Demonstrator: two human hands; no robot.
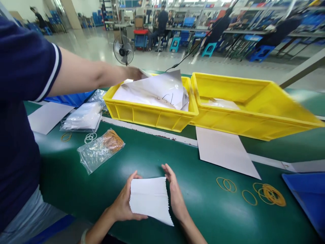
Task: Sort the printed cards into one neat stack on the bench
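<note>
A stack of white paper sheets (150, 200) is held on edge over the green table (157, 152) between my two hands. My left hand (124, 203) wraps the stack's left side, thumb on its lower edge. My right hand (175, 195) presses flat against the right side, fingers straight and together. A co-worker in a dark blue shirt stands at the left, their arm (91, 76) reaching across into the left yellow bin (149, 115), which holds large white sheets.
A second yellow bin (254, 117) stands to the right. Loose rubber bands (269, 194) lie at the right, a clear bag of rubber bands (101, 149) at the left, clear bags (83, 117) behind it. A white sheet (223, 152) lies flat; a blue tray (308, 196) sits far right.
</note>
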